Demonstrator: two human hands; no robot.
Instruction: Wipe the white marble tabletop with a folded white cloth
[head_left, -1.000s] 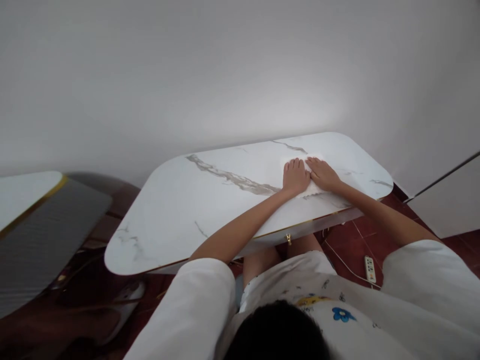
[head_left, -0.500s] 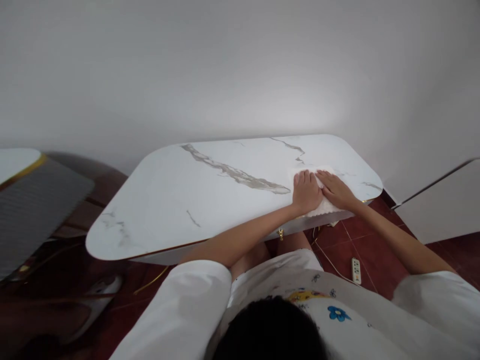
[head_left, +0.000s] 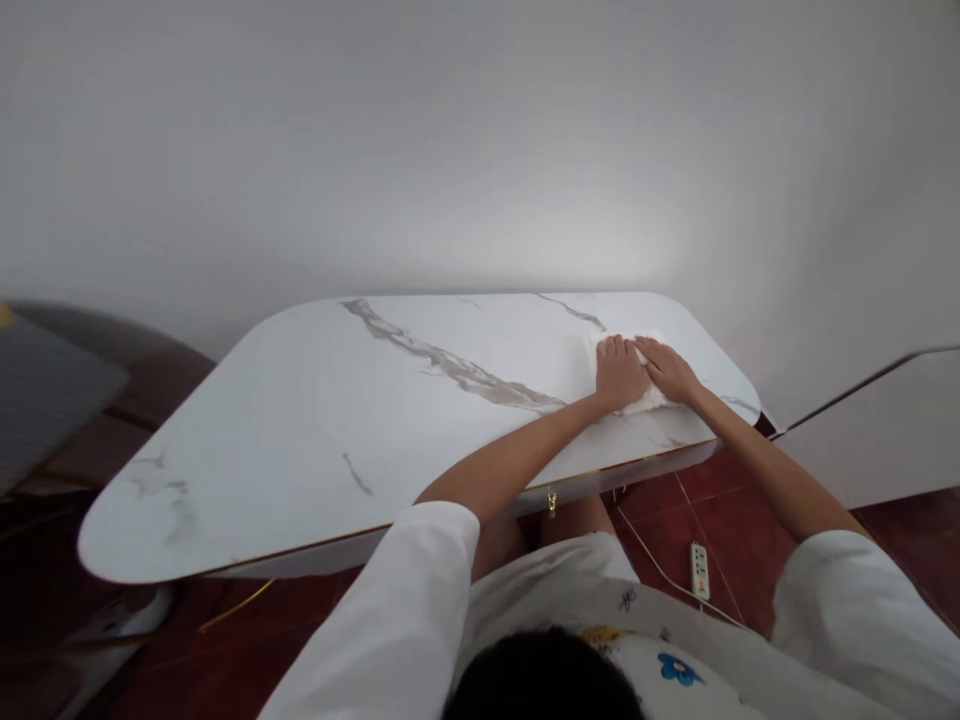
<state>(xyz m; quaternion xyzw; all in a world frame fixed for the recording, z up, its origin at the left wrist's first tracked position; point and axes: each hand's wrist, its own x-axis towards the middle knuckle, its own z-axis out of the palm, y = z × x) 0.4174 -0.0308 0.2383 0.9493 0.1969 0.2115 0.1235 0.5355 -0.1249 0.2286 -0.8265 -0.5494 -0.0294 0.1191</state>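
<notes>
My left hand (head_left: 621, 372) lies flat on a thin white cloth (head_left: 648, 401), fingers side by side. Right beside it, my right hand (head_left: 671, 374) presses on the same cloth with its fingers stretched out, the fingertips close to the left hand's. Both hands are open, pushing the cloth down rather than gripping it. Under the cloth is a white tabletop with grey-brown marble veins (head_left: 420, 440), rounded at its corners. The cloth is toward the right part of the top, and its middle is hidden under my hands.
A pale wall (head_left: 480, 150) runs behind the tabletop. A white panel (head_left: 877, 430) stands at the right. On the red tiled floor (head_left: 727, 490) lie a power strip (head_left: 700, 572) with a cable and a yellow strip (head_left: 236, 606). A grey piece (head_left: 52, 400) is at the left.
My hands and the cloth have moved away from the tabletop's front edge, toward the wall. The view has shifted, so the tabletop's left end appears lower and farther left.
</notes>
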